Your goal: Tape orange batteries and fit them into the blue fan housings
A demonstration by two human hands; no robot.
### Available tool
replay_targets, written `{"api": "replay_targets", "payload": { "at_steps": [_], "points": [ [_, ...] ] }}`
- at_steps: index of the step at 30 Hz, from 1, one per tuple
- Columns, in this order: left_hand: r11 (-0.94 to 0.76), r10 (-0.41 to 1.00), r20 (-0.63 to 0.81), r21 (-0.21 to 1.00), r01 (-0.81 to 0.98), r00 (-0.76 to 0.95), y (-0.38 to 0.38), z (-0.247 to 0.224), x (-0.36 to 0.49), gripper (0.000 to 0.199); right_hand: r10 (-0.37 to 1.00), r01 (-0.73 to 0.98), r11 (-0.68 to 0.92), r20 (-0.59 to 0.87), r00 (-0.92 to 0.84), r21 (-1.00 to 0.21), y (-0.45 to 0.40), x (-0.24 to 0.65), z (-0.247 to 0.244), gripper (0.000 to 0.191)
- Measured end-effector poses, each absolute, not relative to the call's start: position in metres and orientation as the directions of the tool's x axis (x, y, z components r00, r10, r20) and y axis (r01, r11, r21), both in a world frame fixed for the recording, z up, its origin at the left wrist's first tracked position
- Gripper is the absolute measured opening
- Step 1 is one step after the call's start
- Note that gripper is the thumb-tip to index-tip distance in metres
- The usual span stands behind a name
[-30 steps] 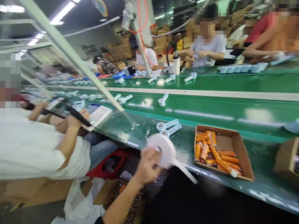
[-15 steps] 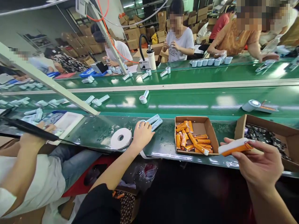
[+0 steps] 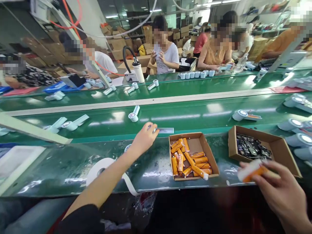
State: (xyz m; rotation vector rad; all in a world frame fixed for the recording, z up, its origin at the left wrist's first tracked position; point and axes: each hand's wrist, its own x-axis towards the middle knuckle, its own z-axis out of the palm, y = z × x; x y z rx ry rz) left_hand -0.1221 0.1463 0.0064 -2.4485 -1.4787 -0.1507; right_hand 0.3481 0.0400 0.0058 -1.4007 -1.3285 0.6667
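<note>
Gripping pale-blue plastic handled piece in left hand, 12 o'clock, and white-faced orange cylinder in right hand, 2 o'clock, not joined, with loose orange cylinders apparently left for handling, 1 o'clock.

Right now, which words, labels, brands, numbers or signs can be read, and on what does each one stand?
No text can be read.
Dark print on a white shirt: too small.
Orange-and-white piece in the right hand: too blurred to show any marking.
Orange pieces in the cardboard box: nothing legible.
</note>
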Motion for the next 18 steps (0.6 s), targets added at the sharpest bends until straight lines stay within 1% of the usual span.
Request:
{"api": "replay_targets", "payload": {
  "at_steps": [1,2,4,6,7,9,11,13,15,18],
  "points": [
    [-0.476,0.857,0.149,-0.134,0.869,0.493,0.179,0.009,-0.117,0.041,0.964,0.265,0.163,0.211,0.163,-0.95,0.061,0.334,0.019,0.036],
    [-0.5,0.861,0.068,-0.079,0.863,0.505,0.211,0.009,-0.11,0.039,0.971,0.195,0.207,0.226,0.081,-0.959,0.086,0.316,0.032,0.042],
    [-0.523,0.852,-0.01,-0.014,0.852,0.523,0.263,0.004,-0.097,0.031,0.952,0.098,0.302,0.295,-0.081,-0.948,0.142,0.275,0.047,0.045],
    [-0.526,0.848,-0.053,0.039,0.85,0.528,0.297,-0.006,-0.088,0.022,0.912,0.063,0.359,0.336,-0.233,-0.931,0.199,0.233,0.049,0.043],
    [-0.521,0.847,-0.074,0.07,0.85,0.526,0.307,-0.01,-0.086,0.019,0.892,0.095,0.38,0.337,-0.302,-0.92,0.225,0.213,0.045,0.041],
    [-0.492,0.855,-0.108,0.14,0.859,0.508,0.317,-0.016,-0.088,0.016,0.863,0.239,0.424,0.309,-0.4,-0.874,0.268,0.18,0.033,0.034],
    [-0.439,0.875,-0.122,0.204,0.875,0.467,0.32,-0.017,-0.092,0.019,0.836,0.448,0.471,0.223,-0.501,-0.76,0.297,0.156,0.018,0.03],
    [-0.364,0.908,-0.117,0.252,0.897,0.402,0.32,-0.017,-0.093,0.025,0.806,0.6,0.519,0.114,-0.581,-0.609,0.313,0.141,0.007,0.03],
    [-0.29,0.939,-0.1,0.286,0.913,0.329,0.321,-0.017,-0.091,0.028,0.776,0.665,0.559,0.031,-0.629,-0.496,0.32,0.135,-0.002,0.03],
    [-0.215,0.964,-0.08,0.323,0.922,0.253,0.324,-0.021,-0.081,0.023,0.758,0.713,0.587,-0.05,-0.651,-0.383,0.321,0.133,-0.011,0.031]
  ]
}}
